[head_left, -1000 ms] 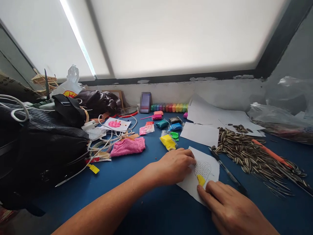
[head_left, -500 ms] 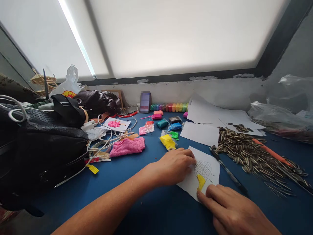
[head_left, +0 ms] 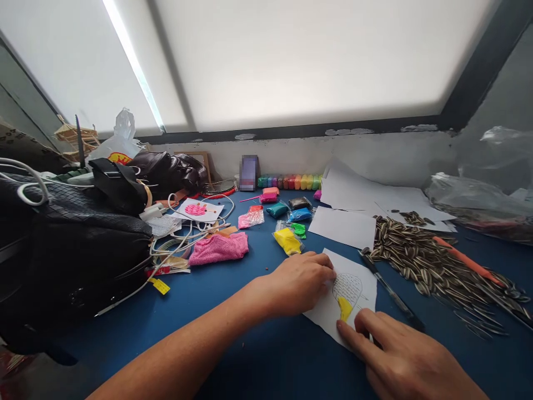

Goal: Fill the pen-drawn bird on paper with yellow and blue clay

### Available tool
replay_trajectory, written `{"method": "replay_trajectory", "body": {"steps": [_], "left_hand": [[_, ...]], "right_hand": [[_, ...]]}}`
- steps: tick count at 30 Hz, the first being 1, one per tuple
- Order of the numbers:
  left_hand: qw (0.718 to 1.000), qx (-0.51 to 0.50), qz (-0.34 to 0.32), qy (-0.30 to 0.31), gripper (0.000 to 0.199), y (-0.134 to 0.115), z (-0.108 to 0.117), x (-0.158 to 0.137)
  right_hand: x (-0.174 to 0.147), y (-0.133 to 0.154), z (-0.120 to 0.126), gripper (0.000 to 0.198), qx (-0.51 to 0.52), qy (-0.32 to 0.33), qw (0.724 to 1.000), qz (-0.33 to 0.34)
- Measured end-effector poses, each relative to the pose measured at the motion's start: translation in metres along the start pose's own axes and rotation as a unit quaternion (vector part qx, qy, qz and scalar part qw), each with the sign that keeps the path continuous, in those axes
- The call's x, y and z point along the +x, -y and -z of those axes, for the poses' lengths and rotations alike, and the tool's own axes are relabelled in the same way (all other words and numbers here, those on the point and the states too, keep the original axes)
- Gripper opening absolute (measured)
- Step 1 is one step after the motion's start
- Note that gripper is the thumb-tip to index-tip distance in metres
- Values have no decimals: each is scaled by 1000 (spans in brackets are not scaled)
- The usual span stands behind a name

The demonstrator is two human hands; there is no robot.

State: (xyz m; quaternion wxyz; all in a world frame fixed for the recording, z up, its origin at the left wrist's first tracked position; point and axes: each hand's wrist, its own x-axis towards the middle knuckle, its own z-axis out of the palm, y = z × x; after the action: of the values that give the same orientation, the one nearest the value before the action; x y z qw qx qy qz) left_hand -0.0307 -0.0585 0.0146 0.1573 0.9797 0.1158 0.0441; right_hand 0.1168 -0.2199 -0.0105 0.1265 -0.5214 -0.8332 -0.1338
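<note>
Resting L hand (head_left: 302,283) w/ bent fingers on L side of flat white paper sheet (head_left: 328,320); touching yellow clay blob (head_left: 345,308), nr sheet's middle, w/ fingertip of half-curled R hand (head_left: 395,347); can't tell if gripping w/ either.

Right fingers (head_left: 346,333) touching yellow clay (head_left: 344,308), paper (head_left: 366,275), seeds (head_left: 410,250)
</note>
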Motion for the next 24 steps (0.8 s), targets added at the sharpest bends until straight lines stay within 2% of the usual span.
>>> {"method": "replay_trajectory", "body": {"steps": [3,13,20,24], "left_hand": [[1000,-1,2,2,27,-1,0,0],[1000,2,0,0,26,0,0,0],[1000,-5,-2,-4,25,1,-1,0],[1000,-4,-4,-6,25,1,-1,0]], "right_hand": [[1,2,0,29,-7,-20,1000,-2],[-5,-1,3,37,18,-19,1000,-1],[0,2,-1,30,-52,-44,997,18],[2,0,4,29,-23,-38,999,1]]}}
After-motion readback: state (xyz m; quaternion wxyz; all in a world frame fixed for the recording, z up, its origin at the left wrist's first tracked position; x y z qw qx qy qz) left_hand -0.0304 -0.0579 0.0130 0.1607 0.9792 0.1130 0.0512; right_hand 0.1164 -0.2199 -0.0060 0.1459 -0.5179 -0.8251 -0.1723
